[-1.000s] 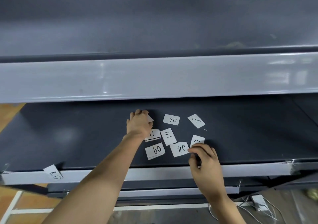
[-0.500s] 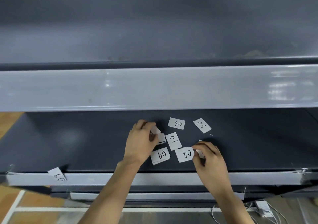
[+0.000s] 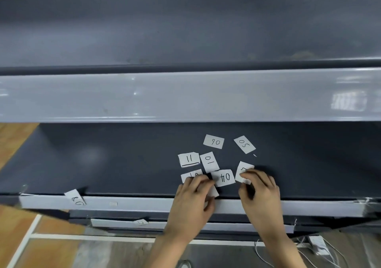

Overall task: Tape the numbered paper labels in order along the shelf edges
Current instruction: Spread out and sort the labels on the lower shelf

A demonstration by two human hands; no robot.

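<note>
Several white paper labels lie on the dark shelf board (image 3: pixel 103 164): 06 (image 3: pixel 213 141), 05 (image 3: pixel 244 144), 11 (image 3: pixel 189 159), 10 (image 3: pixel 209 162) and 04 (image 3: pixel 223 177). My left hand (image 3: pixel 192 204) is at the shelf's front edge (image 3: pixel 127 205), pinching a small paper label (image 3: pixel 214 192) whose number is hidden. Its fingers half cover another label (image 3: pixel 190 174). My right hand (image 3: pixel 260 195) pinches the near end of a label (image 3: pixel 244 167) just right of 04, covering its number. Label 08 (image 3: pixel 75 198) is stuck tilted on the front edge at the left.
The upper shelf's light grey edge (image 3: pixel 185 96) overhangs the board. A lower shelf edge (image 3: pixel 115 223) carries another small label (image 3: pixel 141 222). A bit of tape (image 3: pixel 113 204) sits on the front edge. White cables (image 3: pixel 321 251) lie on the floor at the lower right.
My left hand has pulled back from the far side of the label cluster to the front edge with a label in it, uncovering label 11. My right hand stayed by label 04.
</note>
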